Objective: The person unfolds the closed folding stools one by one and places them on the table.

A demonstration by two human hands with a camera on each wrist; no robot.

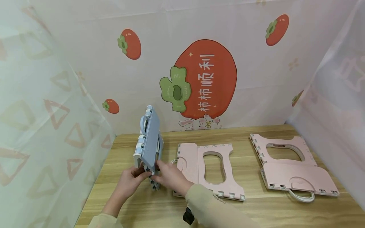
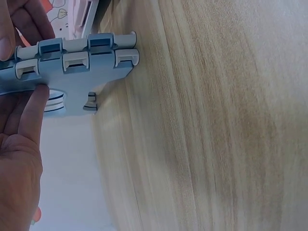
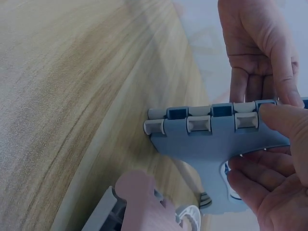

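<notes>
A blue folding step stool [image 1: 151, 139] stands upright, partly folded, at the left of the table, its loop handle to the left. My left hand [image 1: 129, 183] grips its near hinged edge from the left, thumb on the hinge side and fingers behind it. Opposite, my right hand [image 1: 172, 179] pinches the same edge, with the thumb close to the left thumb. The right wrist view shows the row of white and blue hinge knuckles [image 3: 197, 122], with fingers of the right hand [image 3: 284, 183] at the oval opening. Part of the stool is hidden behind the hands.
A pink folding stool [image 1: 189, 171] lies flat right beside the right hand, under the forearm. Another pink folding stool [image 1: 302, 175] lies farther right near the table edge. A printed cloth wall [image 1: 154, 79] encloses the back and sides of the wooden table [image 1: 137, 209].
</notes>
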